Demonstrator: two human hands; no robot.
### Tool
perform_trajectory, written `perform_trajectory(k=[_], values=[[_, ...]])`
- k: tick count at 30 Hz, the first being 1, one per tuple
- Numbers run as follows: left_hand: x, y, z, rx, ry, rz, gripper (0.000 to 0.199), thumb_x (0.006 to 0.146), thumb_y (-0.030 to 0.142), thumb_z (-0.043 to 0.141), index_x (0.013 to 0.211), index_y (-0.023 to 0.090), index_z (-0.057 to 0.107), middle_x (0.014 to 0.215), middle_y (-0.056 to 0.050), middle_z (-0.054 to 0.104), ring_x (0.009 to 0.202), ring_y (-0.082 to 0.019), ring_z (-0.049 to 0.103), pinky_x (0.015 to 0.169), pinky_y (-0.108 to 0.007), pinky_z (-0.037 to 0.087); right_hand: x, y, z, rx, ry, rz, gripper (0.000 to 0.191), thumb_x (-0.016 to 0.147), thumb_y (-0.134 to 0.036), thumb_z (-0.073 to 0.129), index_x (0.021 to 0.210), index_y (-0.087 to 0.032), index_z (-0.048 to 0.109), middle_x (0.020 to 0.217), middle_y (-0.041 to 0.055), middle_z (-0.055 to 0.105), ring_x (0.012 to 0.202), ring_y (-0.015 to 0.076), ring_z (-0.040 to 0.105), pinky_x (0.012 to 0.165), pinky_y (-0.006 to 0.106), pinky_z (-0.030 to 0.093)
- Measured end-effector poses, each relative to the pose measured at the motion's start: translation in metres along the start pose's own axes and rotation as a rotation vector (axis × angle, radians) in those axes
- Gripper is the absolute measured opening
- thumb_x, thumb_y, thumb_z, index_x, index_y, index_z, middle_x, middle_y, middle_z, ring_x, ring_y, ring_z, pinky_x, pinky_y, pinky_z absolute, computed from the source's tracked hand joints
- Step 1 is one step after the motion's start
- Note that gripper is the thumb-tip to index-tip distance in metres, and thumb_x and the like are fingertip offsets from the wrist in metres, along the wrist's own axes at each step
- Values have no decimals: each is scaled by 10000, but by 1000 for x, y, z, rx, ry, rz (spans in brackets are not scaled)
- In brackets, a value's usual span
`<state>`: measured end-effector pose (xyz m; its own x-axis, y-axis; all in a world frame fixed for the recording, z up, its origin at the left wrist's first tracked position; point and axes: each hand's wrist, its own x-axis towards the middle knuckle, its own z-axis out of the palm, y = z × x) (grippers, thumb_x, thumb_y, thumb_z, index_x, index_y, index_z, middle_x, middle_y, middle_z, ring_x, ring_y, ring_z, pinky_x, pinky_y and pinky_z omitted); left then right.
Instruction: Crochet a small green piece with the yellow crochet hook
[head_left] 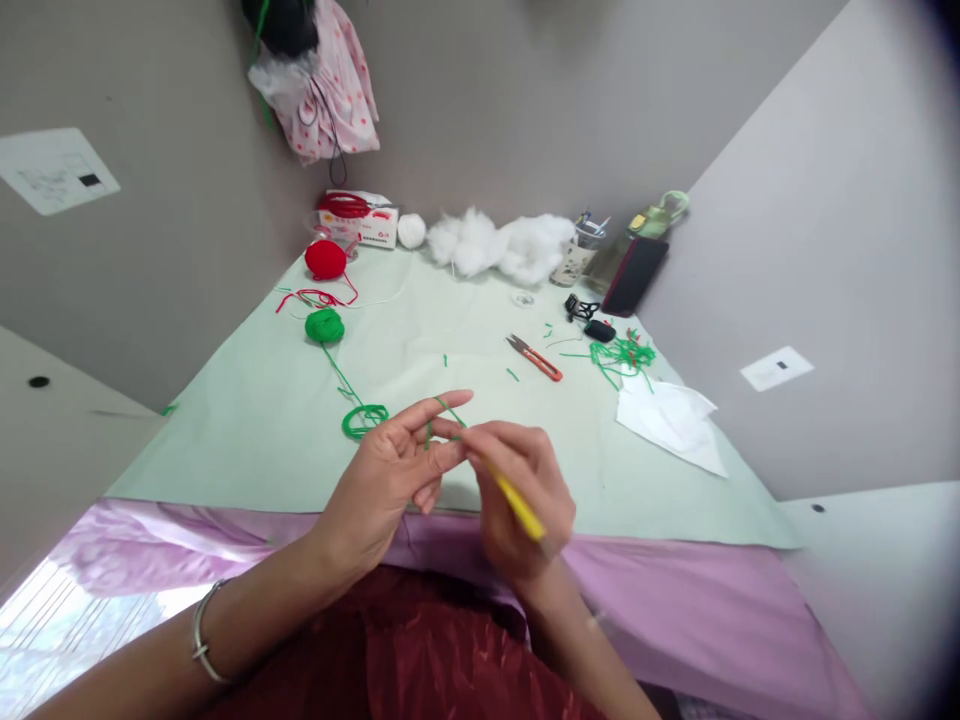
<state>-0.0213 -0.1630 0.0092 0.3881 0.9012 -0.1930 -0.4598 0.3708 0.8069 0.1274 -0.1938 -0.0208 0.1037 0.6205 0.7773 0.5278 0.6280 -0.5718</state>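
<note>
Green yarn (453,411) runs over the raised index finger of my left hand (394,470), whose thumb and other fingers pinch it. In my right hand (525,490) is a crochet hook (517,500) with a yellow handle, held like a pen. Its tip meets the yarn at my left fingertips and is hidden there. Just beyond my left hand lies a loose coil of green yarn (365,421), with a strand leading to a green yarn ball (325,325).
Orange thread snips (534,357) lie mid-table. At right are green yarn scraps (622,353), white paper (671,420) and a leaning phone (635,277). White stuffing (499,245), a red yarn ball (325,260) and a white ball (411,231) sit along the back.
</note>
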Motion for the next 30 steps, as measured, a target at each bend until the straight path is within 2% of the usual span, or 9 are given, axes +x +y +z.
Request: perform_trajectory(k=[2,3,6,8,11,18,24,28,30], values=[[1,5,-2,-69,-39,-85,357,834,245,888,1185,207,832,628,93,456,437,15,264,407,-99,305,2,-2,-4,-56,14,-84,344,948,-50,673,1179,-278,787,1076,70,779,947,186,721,785,324,598],[1,8,-2,-101,-53,-114,343,831,240,885,1165,178,839,617,103,411,443,15,215,401,-96,283,4,-3,-6,-12,38,-50,321,961,-61,658,1163,-272,790,1044,64,780,916,180,716,770,320,592],[2,18,-1,-132,-51,-82,289,811,215,887,1091,149,855,654,97,428,455,21,174,395,-99,254,15,-5,-9,302,108,234,211,1017,-165,611,1036,-253,801,877,29,744,726,148,664,672,306,551],[1,21,2,-82,-51,-26,248,807,219,887,1049,176,859,734,57,561,445,30,236,396,-112,260,22,-6,-7,520,97,420,181,1017,-253,640,951,-245,808,838,18,724,646,126,624,633,295,520],[0,21,6,32,-62,62,238,813,257,889,1042,209,846,878,-3,703,472,4,382,422,-142,320,30,-5,1,717,56,608,146,960,-346,733,909,-243,823,869,21,738,645,107,613,634,271,496],[13,28,5,183,-141,101,406,834,271,859,1227,208,777,964,-22,730,613,-84,555,596,-233,501,59,0,-1,894,11,912,293,772,-460,900,830,-191,802,662,-12,649,593,97,529,582,228,452],[58,46,3,190,-144,69,418,828,235,852,1235,190,769,867,14,695,631,-102,645,738,-275,527,92,42,12,1012,-83,1029,329,750,-411,930,895,-164,767,771,-6,695,665,89,577,616,197,484],[100,46,-6,155,-109,57,463,765,220,887,1197,132,747,835,-22,747,608,-128,675,678,-275,547,109,81,36,1053,-167,1062,353,717,-380,955,824,-118,744,572,-62,553,497,53,439,466,171,392],[118,41,-12,125,-84,36,435,762,197,881,1169,122,743,841,-45,770,629,-130,692,692,-263,565,111,96,46,1081,-180,1059,377,681,-387,975,790,-123,728,531,-78,518,467,52,426,447,168,398]])
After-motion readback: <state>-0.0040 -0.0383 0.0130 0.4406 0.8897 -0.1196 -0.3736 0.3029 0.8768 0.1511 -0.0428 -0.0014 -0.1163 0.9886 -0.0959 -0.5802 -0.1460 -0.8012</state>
